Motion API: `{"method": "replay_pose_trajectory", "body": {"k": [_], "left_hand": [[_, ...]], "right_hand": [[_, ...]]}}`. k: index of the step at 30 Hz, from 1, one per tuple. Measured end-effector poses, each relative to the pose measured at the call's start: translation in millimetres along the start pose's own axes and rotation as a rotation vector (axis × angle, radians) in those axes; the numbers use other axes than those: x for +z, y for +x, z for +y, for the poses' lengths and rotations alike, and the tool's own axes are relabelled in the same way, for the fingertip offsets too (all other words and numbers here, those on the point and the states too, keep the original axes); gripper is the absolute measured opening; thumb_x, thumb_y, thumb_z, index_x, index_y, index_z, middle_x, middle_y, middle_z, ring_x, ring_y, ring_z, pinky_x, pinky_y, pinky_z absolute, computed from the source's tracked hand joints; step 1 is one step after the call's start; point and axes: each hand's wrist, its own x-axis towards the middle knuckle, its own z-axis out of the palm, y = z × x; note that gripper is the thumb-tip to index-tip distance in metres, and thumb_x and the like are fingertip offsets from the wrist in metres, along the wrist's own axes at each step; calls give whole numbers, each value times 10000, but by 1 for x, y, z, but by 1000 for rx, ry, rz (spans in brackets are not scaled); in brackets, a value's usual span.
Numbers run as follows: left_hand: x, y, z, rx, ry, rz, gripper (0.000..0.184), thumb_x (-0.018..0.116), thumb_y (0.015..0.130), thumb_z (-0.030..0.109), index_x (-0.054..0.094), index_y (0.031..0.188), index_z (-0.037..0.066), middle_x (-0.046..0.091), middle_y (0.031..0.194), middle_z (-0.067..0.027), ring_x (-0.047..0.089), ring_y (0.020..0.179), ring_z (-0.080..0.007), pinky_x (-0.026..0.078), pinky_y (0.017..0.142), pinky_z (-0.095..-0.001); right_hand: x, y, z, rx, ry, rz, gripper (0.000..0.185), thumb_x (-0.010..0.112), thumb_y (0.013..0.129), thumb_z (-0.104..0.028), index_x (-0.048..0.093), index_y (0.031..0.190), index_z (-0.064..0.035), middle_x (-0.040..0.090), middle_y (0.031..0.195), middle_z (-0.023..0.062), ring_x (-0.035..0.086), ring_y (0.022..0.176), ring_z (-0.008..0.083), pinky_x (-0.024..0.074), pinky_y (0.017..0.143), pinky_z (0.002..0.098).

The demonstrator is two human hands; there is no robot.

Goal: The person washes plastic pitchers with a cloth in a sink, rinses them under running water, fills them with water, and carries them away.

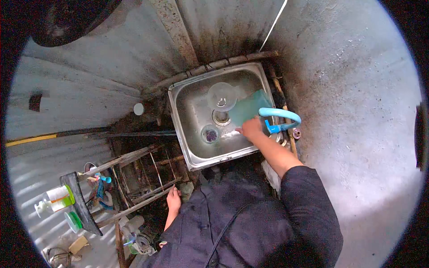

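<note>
My right hand (253, 128) is inside the metal sink (184, 129), low over its floor and beside the blue curved tap (286, 113). Its fingers are bent and slightly blurred, so whether they grip anything is unclear. A teal see-through sheet or board (250, 107) lies just beyond that hand. To the left are a clear round bowl (222, 94), the drain (221, 117) and a clear glass (210, 134) with something dark purple in it. My left hand (174, 200) hangs by the end of a wooden rack, fingers loosely apart, holding nothing visible.
The wooden rack (134, 206) stands left of the sink, with a pump bottle (56, 199) and a green-rimmed container (73, 221) at its far end. Corrugated metal walls (71, 85) enclose the corner. A pale wall (353, 107) rises close on the right.
</note>
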Motion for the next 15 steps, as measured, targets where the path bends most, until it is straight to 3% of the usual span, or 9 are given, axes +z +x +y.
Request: {"method": "replay_pose_trajectory", "body": {"k": [2, 4, 7, 10, 11, 14, 15], "left_hand": [[-5, -1, 25, 62, 103, -45, 404, 397, 961, 278, 515, 1233, 4, 648, 833, -114, 606, 733, -173, 470, 714, -301], [1, 9, 19, 71, -6, -44, 399, 402, 963, 277, 512, 1247, 19, 650, 837, -106, 603, 743, -154, 467, 715, -287], [-1, 18, 19, 180, -7, -67, 385, 404, 964, 270, 518, 1245, 32, 640, 820, -82, 585, 722, -134, 463, 695, -275], [-4, 22, 24, 169, 12, -84, 385, 404, 963, 269, 520, 1240, 29, 634, 803, -72, 580, 709, -133, 461, 687, -277], [-5, 24, 24, 196, 68, -75, 386, 398, 963, 280, 524, 1240, 42, 633, 794, -72, 586, 711, -140, 460, 684, -282], [-9, 26, 21, 162, 99, -116, 386, 387, 963, 288, 527, 1242, 60, 641, 814, -80, 599, 720, -150, 466, 687, -291], [-10, 28, 15, 137, 81, -131, 388, 384, 963, 292, 526, 1241, 62, 643, 823, -85, 602, 724, -154, 468, 689, -295]], "right_hand": [[-10, -22, 0, -67, 52, 150, 344, 545, 830, -391, 707, 823, -88, 659, 857, 93, 588, 915, 281, 359, 895, 442], [-18, -41, 1, -105, 149, 392, 286, 587, 822, -356, 701, 824, -94, 641, 885, 104, 564, 967, 281, 344, 916, 445], [-38, -72, -10, 91, 331, 421, 192, 655, 796, -282, 687, 853, -101, 608, 960, 117, 534, 991, 288, 376, 885, 431], [16, -80, -1, 115, 742, 593, 127, 672, 791, -220, 686, 860, -115, 586, 1021, 136, 538, 920, 300, 417, 815, 402], [36, -81, 2, 88, 881, 575, 149, 650, 831, -186, 658, 937, -82, 591, 980, 98, 538, 901, 246, 443, 762, 352], [69, -84, -7, 393, 1697, 270, 185, 604, 878, -153, 597, 1018, -33, 575, 954, 53, 531, 925, 175, 449, 786, 296], [67, -87, -9, 354, 1744, 203, 197, 551, 905, -104, 538, 1074, -4, 555, 966, 36, 520, 941, 133, 453, 839, 276]]}}
